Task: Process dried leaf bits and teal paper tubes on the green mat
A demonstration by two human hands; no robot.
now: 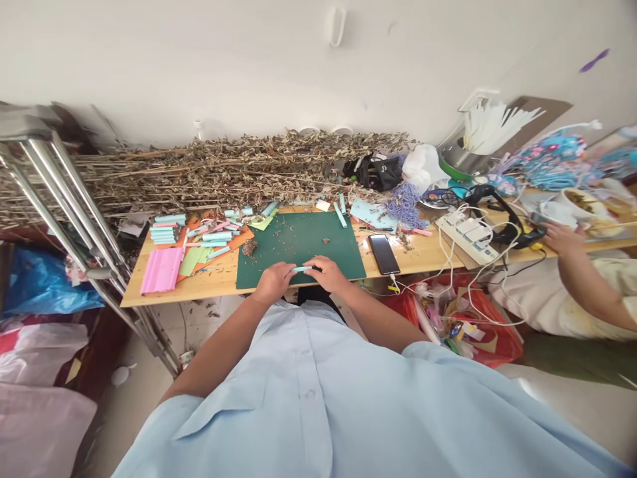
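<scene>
Between my two hands, just above the near edge of the green cutting mat (318, 232), is a thin light-blue paper roll (300, 269). My left hand (275, 280) pinches one end of it, and my right hand (326, 272) pinches the other. Crumbs of dried plant lie on the mat, with a brown clump (250, 247) at its left side and a smaller clump (326, 240) beyond my right hand. To the left, many blue and pink paper rolls (217, 236) lie in a loose pile on orange and green paper.
Pink paper sheets (162, 269) lie at the table's left end. A phone (383, 254) on a cable and a white power strip (465, 238) are to the right. Dried plant stalks (223, 166) line the back. Another person's hand (565, 239) rests at the far right. Metal crutches (74, 192) stand left.
</scene>
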